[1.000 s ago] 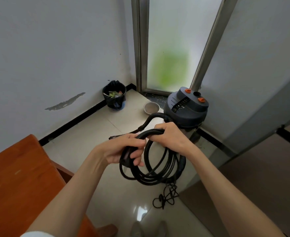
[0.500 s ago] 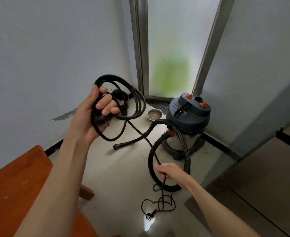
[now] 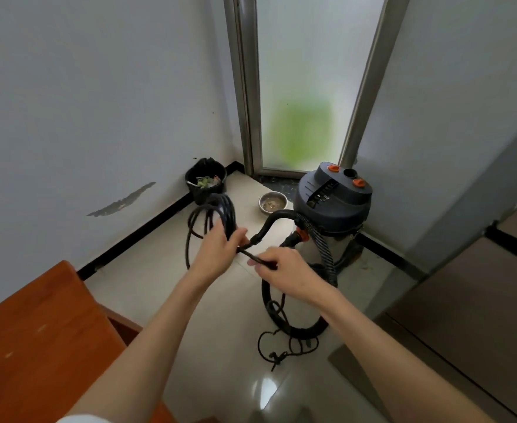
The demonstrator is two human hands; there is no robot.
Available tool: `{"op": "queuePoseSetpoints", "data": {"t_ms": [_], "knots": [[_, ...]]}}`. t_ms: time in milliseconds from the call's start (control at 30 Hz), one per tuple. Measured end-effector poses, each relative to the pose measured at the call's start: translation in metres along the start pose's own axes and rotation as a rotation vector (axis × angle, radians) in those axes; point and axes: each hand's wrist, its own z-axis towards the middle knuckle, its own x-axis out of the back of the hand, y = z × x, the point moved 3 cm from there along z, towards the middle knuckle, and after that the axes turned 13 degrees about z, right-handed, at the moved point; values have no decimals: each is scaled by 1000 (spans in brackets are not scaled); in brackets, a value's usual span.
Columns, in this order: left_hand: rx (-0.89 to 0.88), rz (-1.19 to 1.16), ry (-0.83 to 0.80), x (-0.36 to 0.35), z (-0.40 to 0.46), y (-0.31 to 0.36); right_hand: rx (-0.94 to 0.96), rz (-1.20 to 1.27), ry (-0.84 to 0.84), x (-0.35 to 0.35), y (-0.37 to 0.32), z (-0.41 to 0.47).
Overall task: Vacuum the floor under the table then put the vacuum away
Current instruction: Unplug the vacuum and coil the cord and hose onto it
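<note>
A canister vacuum [image 3: 333, 206] with a dark blue lid and orange knobs stands on the floor in the corner by the frosted glass door. Its ribbed black hose [image 3: 325, 261] loops down to the floor in front of it. My left hand [image 3: 217, 250] grips a coil of black power cord [image 3: 211, 213] held up above the floor. My right hand [image 3: 284, 270] pinches the same cord just to the right of the coil. The loose tail of the cord [image 3: 281, 351] lies tangled on the tiles below.
An orange wooden table [image 3: 37, 340] fills the lower left. A black bin [image 3: 206, 183] with rubbish and a metal bowl [image 3: 273, 203] sit near the corner. White walls close in left and right; a grey mat [image 3: 434, 361] lies at lower right.
My left hand came down from beside the wall with the coil. My right hand rose from the hose near the floor and now pinches the cord close to the left hand.
</note>
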Motion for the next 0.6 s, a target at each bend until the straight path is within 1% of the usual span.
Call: {"op": "queuePoseSetpoints", "data": {"t_ms": [33,100,133,200,267,300,367,433,467,500,533,567,600], "knots": [[-11,29,-42,-5,-5,0,34,15,22,8,-9,1],[-46,49,-137,-8,-14,4,51,129,122,29,-17,6],[-64,20,-200,-6,-19,8,52,171,165,39,-17,7],[-63,-153,-340,0,-27,17,26,182,184,51,-10,9],[-39,-401,-454,10,-31,25,-13,267,164,57,3,9],[-39,-527,-478,17,-32,28,-38,318,158,59,12,8],[-64,-803,-464,32,-31,32,-126,430,169,59,37,5],[-86,-1104,-435,49,-23,27,-223,644,200,55,63,0],[-115,-1263,-463,56,-19,25,-251,738,217,52,73,-2],[-169,-1440,-540,63,-15,24,-266,778,232,50,81,-2],[-227,-1626,-642,70,-13,25,-273,735,238,47,88,-1],[-260,-1779,-676,77,-10,25,-284,651,231,44,92,-1],[-270,-1876,-607,85,-7,23,-297,562,233,41,96,-2]]}}
